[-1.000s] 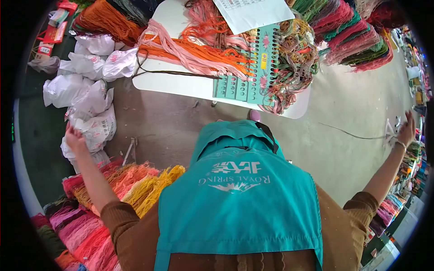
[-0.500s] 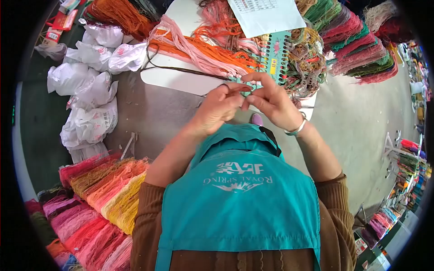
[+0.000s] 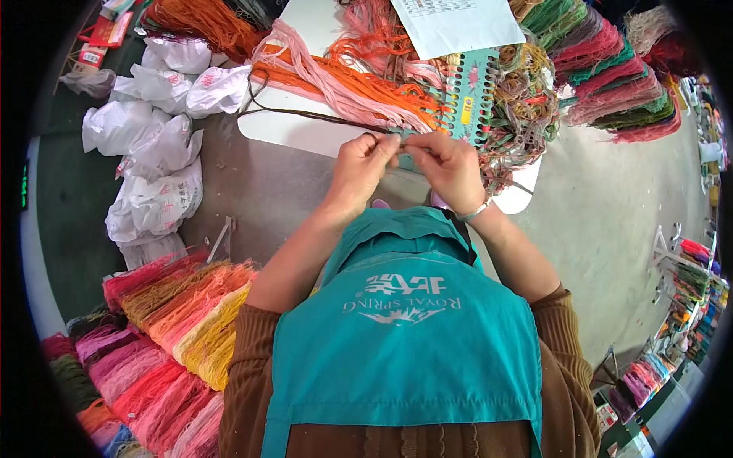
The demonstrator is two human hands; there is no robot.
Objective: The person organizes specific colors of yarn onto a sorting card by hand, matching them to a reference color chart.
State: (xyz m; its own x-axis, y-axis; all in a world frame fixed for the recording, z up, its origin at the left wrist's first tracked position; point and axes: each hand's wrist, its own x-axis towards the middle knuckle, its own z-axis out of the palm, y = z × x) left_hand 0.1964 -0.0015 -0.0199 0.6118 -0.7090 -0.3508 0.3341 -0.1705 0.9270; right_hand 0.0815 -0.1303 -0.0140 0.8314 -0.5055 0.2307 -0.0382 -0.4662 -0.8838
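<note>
My left hand (image 3: 359,169) is closed in a pinch at the near edge of a teal thread card (image 3: 463,95) with holes along its sides. Dark brown thread (image 3: 321,117) runs across from the left into its fingers. Fingertips almost touching the left ones, my right hand (image 3: 452,169) also pinches at the card's near end; what lies between its fingers is too small to make out. Skeins of pink thread (image 3: 336,84) and orange thread (image 3: 305,72) lie left of the card. Tangled multicoloured threads (image 3: 523,103) hang along its right side.
A printed paper sheet (image 3: 458,23) covers the card's far end on the white table (image 3: 286,133). White plastic bags (image 3: 156,145) are heaped at left. Bundles of coloured thread (image 3: 175,336) lie at lower left, and more hanging bundles (image 3: 611,76) stand at upper right.
Both hands have come slightly lower, and the right hand's raised, curved fingers have folded down into a pinch beside the left fingertips. The view has shifted slightly.
</note>
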